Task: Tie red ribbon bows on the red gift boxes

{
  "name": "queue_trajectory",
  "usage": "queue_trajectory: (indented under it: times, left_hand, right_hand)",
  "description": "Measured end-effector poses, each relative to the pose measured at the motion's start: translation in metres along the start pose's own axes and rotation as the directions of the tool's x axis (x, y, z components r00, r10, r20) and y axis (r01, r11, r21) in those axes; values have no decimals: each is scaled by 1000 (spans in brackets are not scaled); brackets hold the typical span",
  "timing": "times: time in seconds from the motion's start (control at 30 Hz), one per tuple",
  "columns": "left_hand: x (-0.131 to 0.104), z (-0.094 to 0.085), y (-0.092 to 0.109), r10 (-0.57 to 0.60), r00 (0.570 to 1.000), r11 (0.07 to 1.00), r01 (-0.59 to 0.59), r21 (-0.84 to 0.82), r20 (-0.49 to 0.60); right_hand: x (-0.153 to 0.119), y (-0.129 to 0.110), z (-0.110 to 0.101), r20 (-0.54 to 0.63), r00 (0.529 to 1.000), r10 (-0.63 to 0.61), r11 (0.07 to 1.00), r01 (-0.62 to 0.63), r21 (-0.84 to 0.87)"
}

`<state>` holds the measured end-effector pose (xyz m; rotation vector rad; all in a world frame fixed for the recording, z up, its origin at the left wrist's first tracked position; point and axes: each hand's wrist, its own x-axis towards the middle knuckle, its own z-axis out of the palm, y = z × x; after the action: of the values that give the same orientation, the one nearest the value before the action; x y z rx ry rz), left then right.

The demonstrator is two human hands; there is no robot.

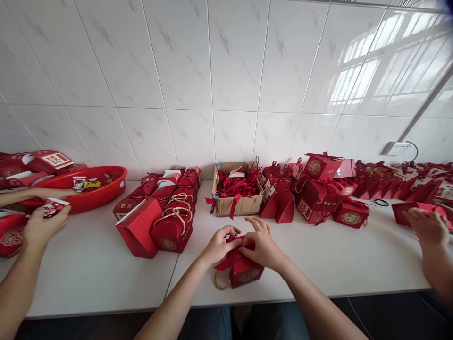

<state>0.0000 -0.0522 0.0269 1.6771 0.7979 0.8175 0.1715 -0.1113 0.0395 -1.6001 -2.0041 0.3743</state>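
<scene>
A small red gift box [247, 272] with a gold round emblem stands on the table in front of me. Across its top lies a red ribbon [226, 260], one tail hanging off to the left. My left hand [220, 245] pinches the ribbon between thumb and forefinger. From the other side my right hand [262, 243] also has thumb and finger closed on the ribbon, its other fingers raised. The knot, if any, is hidden behind my fingers. A gold cord loop [221, 279] hangs at the box's left side.
Behind stands a cardboard box [233, 206] of red ribbons. Red gift boxes [172, 231] are grouped at left, more [320, 203] at right. A red basin [106, 192] holds sweets. Co-workers' hands [44, 226] are at the left; another person's hand [430, 226] is at the right.
</scene>
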Motion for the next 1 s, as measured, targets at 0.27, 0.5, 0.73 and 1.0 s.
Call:
queue_trajectory:
  times: [0.27,0.5,0.73,1.0]
  left_hand:
    - [-13,8,5,15,1000,1000,-15,8,5]
    - [-21,10,12,-2,1000,999,2,33,-8]
    - [-19,14,9,-10,1000,1000,10,29,24]
    - [-22,8,13,-47,994,998,52,-40,103]
  right_hand:
    - [-10,5,4,-25,1000,-16,995,18,102]
    - [-21,37,-21,-123,992,13,912,38,409]
    - [-29,40,-17,-37,998,-57,878,67,474]
    - [-22,42,-3,-144,990,3,872,68,485]
